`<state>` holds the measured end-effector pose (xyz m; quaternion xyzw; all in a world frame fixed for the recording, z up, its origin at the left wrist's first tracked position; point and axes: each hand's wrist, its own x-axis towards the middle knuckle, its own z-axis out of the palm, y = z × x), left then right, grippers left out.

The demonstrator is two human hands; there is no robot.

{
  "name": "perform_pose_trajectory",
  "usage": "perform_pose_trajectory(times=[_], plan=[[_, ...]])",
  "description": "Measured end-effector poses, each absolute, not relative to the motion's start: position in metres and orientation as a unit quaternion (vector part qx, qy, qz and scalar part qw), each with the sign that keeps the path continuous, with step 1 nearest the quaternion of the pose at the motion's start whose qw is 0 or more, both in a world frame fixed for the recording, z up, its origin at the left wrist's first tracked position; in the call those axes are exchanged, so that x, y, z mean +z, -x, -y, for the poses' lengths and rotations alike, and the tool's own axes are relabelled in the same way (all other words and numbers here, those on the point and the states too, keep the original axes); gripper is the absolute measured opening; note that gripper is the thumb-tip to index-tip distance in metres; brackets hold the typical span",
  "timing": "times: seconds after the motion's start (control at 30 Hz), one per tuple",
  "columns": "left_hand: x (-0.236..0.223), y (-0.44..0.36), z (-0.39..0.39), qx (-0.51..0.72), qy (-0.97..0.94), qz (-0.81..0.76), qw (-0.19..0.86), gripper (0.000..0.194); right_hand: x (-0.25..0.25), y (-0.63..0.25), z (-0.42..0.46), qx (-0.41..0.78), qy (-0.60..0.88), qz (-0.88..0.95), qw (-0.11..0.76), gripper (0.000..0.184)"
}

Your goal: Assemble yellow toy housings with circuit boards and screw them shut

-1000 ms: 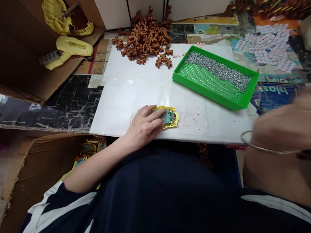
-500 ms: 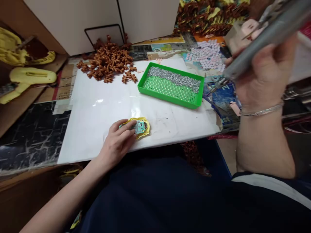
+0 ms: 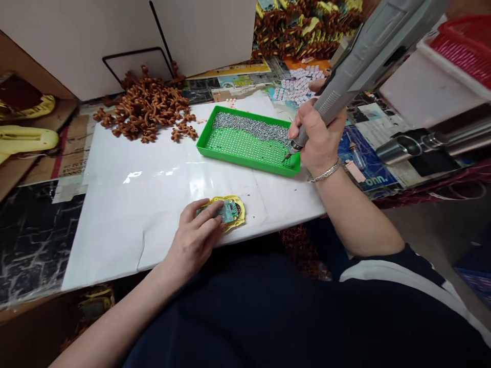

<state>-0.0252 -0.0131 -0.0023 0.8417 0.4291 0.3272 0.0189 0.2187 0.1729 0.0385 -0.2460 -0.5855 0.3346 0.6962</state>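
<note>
My left hand [image 3: 194, 236] rests on a yellow plastic shell [image 3: 241, 214] near the table's front edge, fingers curled over it and holding it down. Inside the shell lies a green circuit board [image 3: 231, 210], partly covered by my fingers. My right hand [image 3: 321, 137] is closed around a grey electric screwdriver [image 3: 341, 84], tilted with its bit pointing down and left. The bit's tip is over the right end of a green tray [image 3: 245, 163]; whether it touches anything there I cannot tell. Small silver screws [image 3: 251, 125] lie heaped along the tray's far side.
Brown plastic parts [image 3: 148, 107] are piled at the back left. Small pale printed pieces [image 3: 297, 84] lie behind the tray. A yellow part [image 3: 28, 140] sits at far left. To the right are a metal cylinder [image 3: 399, 148] and a white bin [image 3: 418, 82] beneath a red basket [image 3: 468, 51].
My right hand has brought the screwdriver left and down, from beyond the tray to over its right end. My left hand stays on the yellow shell. The camera view has shifted right.
</note>
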Motion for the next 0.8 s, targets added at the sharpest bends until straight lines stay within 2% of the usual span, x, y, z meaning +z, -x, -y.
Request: perform_pose_trajectory(times=[0.2, 0.43, 0.57, 0.8], plan=[[0.0005, 0.0265, 0.0137, 0.326, -0.843, -0.426, 0.023, 0.01, 0.0304, -0.2254, -0.1784, 0.351, 0.334, 0.584, 0.652, 0.062], [0.0013, 0.027, 0.0138, 0.313, -0.846, -0.432, 0.009, 0.009, 0.0334, -0.2212, -0.1723, 0.337, 0.343, 0.571, 0.666, 0.064], [0.0012, 0.0273, 0.0137, 0.312, -0.845, -0.434, 0.006, 0.009, 0.0307, -0.2246, -0.172, 0.324, 0.352, 0.589, 0.651, 0.06], [-0.0017, 0.026, 0.014, 0.322, -0.837, -0.442, 0.005, 0.01, 0.0327, -0.225, -0.1696, 0.29, 0.325, 0.645, 0.628, 0.04]])
